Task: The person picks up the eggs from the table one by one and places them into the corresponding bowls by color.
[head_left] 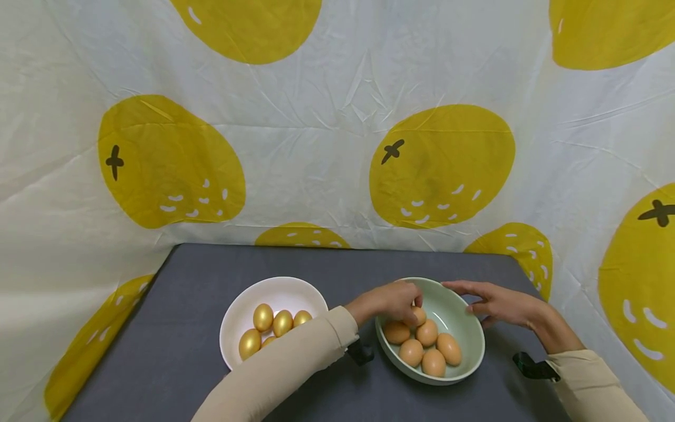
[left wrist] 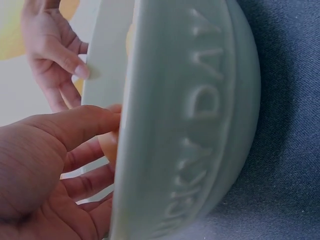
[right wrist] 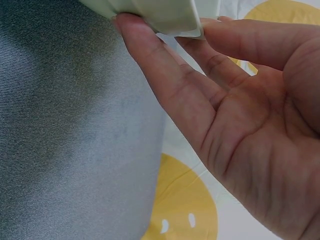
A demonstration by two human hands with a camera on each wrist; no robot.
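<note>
A pale green bowl (head_left: 468, 343) holds several brown eggs (head_left: 426, 333). My left hand (head_left: 392, 302) reaches over its left rim, fingers down inside, and grips one brown egg (head_left: 418, 316) at the far left of the group. From the left wrist that egg (left wrist: 108, 145) shows between thumb and fingers, partly hidden behind the bowl wall (left wrist: 170, 110), which has raised lettering. At the bowl's right rim, my right hand (head_left: 506, 305) holds the edge. In the right wrist view its thumb lies on one side of the rim (right wrist: 192, 22) and fingers on the other.
To the left stands a white bowl (head_left: 228, 339) with several gold eggs (head_left: 263, 317), partly covered by my left sleeve (head_left: 295, 363). Both bowls are on a dark grey table (head_left: 174, 351). A white cloth (head_left: 311, 176) with yellow fruit prints hangs behind.
</note>
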